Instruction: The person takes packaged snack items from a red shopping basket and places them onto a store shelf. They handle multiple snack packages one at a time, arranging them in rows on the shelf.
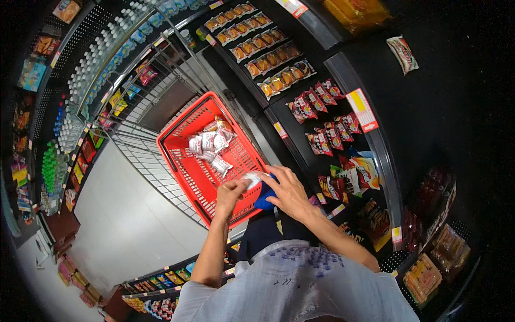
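Over the near right side of a red plastic shopping basket (183,189), both my hands are at a small white plastic-wrapped item (252,180). My left hand (231,195) pinches its left end between thumb and fingers. On its other side is my right hand (287,191), fingers bent over it; whether they grip it cannot be told. A blue cloth-like thing (265,196) shows beneath my right hand. Several small wrapped snack packs (208,141) lie in the basket, most of them white. The basket rests on a metal wire shopping cart (141,141).
To the right, a black shelf (257,94) holds rows of wrapped cakes (286,79) and red snack bags (320,143). A single packet (402,55) lies on the upper shelf. Bottled drinks (96,52) line the shelving across the aisle. Pale floor (116,205) shows left of the cart.
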Demonstrator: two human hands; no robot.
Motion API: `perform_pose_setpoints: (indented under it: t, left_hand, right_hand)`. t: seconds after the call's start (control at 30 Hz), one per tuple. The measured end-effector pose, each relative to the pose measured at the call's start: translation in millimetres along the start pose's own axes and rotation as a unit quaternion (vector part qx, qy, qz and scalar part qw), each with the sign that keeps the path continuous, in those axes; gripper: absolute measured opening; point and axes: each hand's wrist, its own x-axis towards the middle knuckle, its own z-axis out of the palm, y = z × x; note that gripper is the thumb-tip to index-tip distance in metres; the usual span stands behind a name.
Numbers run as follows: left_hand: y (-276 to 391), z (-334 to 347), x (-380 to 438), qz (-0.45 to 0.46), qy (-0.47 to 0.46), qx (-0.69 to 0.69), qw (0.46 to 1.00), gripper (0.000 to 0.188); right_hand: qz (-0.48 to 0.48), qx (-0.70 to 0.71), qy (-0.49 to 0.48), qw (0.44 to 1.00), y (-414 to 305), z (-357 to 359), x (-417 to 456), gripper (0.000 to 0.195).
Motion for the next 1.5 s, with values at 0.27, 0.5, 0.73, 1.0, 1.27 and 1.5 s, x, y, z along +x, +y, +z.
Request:
perform_pose_setpoints:
  t: [0.27,0.5,0.73,1.0,1.27,1.5]
  left_hand:
    - [103.9,70.6,-67.6,0.176,-0.025,-0.034,0.983,0.029]
    - [130.7,104.5,-62.9,0.213,-0.116,0.016,0.970,0.049]
    - [158.3,157.0,-62.5,0.206,-0.178,0.038,0.961,0.023]
    - [197.1,212.9,-57.3,0.271,-0.205,0.067,0.938,0.016]
    - [240.4,313.5,-3.5,0.356,-0.214,0.095,0.905,0.014]
    - [248.3,384.8,56.3,0.468,-0.237,0.074,0.848,0.014]
  right_hand:
    - [0.091,0.184,0.167,0.964,13.3,-39.1,-10.9,0.033]
    - [0.208,0.573,0.223,0.760,18.3,-99.8,-33.5,0.029]
    - [0.200,0.553,0.269,0.763,18.8,-137.1,-57.8,0.039]
    - [0.260,0.318,0.432,0.803,36.5,-179.0,-78.3,0.018]
    - [0.198,0.371,0.592,0.688,96.0,-213.0,-60.2,0.034]
    - [0.162,0.324,0.654,0.664,161.9,-228.0,-40.3,0.020]
